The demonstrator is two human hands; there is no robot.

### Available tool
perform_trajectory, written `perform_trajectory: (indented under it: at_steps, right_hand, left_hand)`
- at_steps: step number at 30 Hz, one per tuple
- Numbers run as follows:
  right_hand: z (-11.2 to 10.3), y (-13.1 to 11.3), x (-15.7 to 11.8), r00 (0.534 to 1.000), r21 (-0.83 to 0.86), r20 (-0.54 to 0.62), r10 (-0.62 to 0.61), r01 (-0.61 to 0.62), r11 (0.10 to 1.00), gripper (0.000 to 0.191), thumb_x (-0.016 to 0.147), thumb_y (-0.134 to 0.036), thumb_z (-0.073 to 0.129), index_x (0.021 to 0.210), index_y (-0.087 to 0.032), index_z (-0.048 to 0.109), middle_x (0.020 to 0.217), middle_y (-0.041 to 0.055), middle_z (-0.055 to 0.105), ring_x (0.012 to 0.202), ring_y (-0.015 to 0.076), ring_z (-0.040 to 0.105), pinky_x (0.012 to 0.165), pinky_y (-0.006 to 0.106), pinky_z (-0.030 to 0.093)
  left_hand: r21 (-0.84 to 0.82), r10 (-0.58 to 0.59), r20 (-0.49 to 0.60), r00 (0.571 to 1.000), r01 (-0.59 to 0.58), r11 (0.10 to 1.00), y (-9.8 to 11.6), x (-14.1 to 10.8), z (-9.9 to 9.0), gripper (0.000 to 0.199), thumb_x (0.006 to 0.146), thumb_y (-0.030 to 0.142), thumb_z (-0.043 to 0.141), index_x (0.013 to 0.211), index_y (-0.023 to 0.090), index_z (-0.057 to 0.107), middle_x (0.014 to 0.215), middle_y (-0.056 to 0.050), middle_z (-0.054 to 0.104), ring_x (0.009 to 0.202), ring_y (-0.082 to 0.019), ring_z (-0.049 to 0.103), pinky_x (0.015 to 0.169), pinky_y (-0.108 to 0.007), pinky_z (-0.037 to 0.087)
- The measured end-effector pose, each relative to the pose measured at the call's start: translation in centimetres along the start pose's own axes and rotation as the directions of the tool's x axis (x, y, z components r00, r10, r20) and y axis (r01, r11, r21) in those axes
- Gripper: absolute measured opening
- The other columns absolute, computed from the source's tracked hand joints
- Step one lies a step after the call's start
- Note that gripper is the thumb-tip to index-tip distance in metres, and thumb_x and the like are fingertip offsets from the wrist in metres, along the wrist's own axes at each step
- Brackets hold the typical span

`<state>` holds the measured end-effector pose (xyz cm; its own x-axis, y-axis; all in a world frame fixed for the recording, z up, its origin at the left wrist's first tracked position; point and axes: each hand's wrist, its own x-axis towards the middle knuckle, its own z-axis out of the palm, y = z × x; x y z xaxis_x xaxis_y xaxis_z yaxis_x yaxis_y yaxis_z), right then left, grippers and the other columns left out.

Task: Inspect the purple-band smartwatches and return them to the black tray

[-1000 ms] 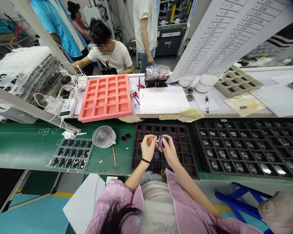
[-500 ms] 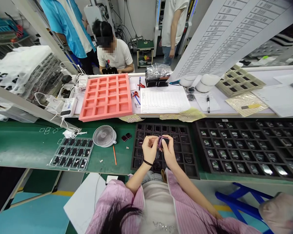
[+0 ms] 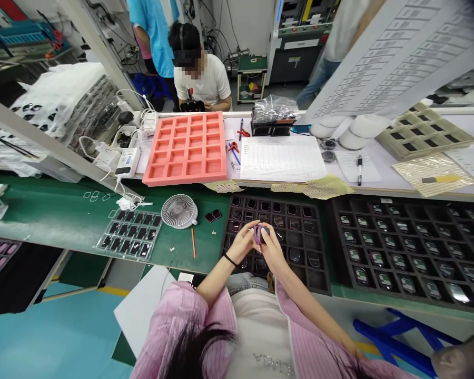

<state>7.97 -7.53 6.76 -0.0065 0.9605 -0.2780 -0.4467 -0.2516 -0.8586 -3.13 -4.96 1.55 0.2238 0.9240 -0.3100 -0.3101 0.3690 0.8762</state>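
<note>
while in both hands (image 3: 242, 243) (image 3: 273, 251), purple band (image 3: 257, 235) (curved)

One wide-angle camera, worn on the person's head, faces forward and down past the person's own chest (image 3: 256, 326). The left hand (image 3: 243, 243) and right hand (image 3: 272, 251) sit close to the lens, with the green desk (image 3: 55, 223) around them and a white desk (image 3: 383, 123) farther off.
</note>
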Motion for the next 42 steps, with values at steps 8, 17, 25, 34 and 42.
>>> perform_trajectory:
  at_steps: [8,17,25,34,42]
  right_hand:
    - [-1.0,0.1,0.4,0.999,0.078,0.003,0.033,-0.033,0.996,0.033,0.078,-0.051,0.068,0.101,-0.03,0.057,0.074,-0.0027,0.057,0.056,0.0131,0.051,0.046,0.025,0.037]
    - [-0.8,-0.2,0.5,1.0,0.093,-0.02,-0.005,0.006,0.996,0.035,0.079,-0.05,0.068,0.104,-0.028,0.054,0.073,-0.0031,0.06,0.058,0.014,0.056,0.049,0.027,0.041]
    - [-0.1,-0.4,0.9,0.99,-0.057,-0.065,-0.123,0.12,0.991,0.04,0.083,-0.055,0.061,0.111,-0.03,0.045,0.067,-0.0056,0.057,0.057,0.0146,0.054,0.057,0.029,0.046]
    - [0.0,-0.7,1.0,0.954,-0.276,-0.17,-0.246,0.194,0.941,0.043,0.085,-0.055,0.055,0.117,-0.027,0.047,0.116,0.0056,0.055,0.087,0.0173,0.058,0.072,0.032,0.053]
    - [0.5,-0.9,1.1,0.9,-0.386,-0.224,-0.373,0.27,0.882,0.042,0.087,-0.056,0.048,0.115,-0.023,0.047,0.118,0.0081,0.055,0.111,0.0221,0.054,0.097,0.041,0.044]
  left_hand:
    - [0.446,0.275,-0.561,0.781,0.005,0.895,-2.6,0.2,-11.9,0.021,0.08,0.017,0.067,0.071,0.021,0.048,0.082,-0.003,0.057,0.071,-0.012,0.056,0.064,-0.022,0.045]
    - [0.448,0.289,-0.594,0.751,0.01,0.894,-2.7,0.5,-12.3,0.032,0.083,0.027,0.066,0.059,0.022,0.046,0.061,0.001,0.051,0.063,-0.011,0.052,0.063,-0.022,0.044]
    - [0.346,0.36,-0.406,0.84,-0.223,0.911,2.9,0.4,-3.2,0.029,0.07,0.039,0.075,0.086,0.015,0.07,0.076,-0.004,0.069,0.07,-0.014,0.063,0.064,-0.025,0.052]
    - [0.176,0.341,-0.301,0.891,-0.299,0.938,5.7,-1.6,5.1,0.031,0.073,0.042,0.073,0.086,0.014,0.073,0.072,-0.002,0.065,0.052,-0.008,0.055,0.046,-0.02,0.046]
    - [0.303,0.436,-0.301,0.848,-0.348,0.887,3.9,-1.8,5.9,0.031,0.08,0.043,0.067,0.095,0.017,0.075,0.086,-0.005,0.064,0.073,-0.013,0.061,0.064,-0.025,0.053]
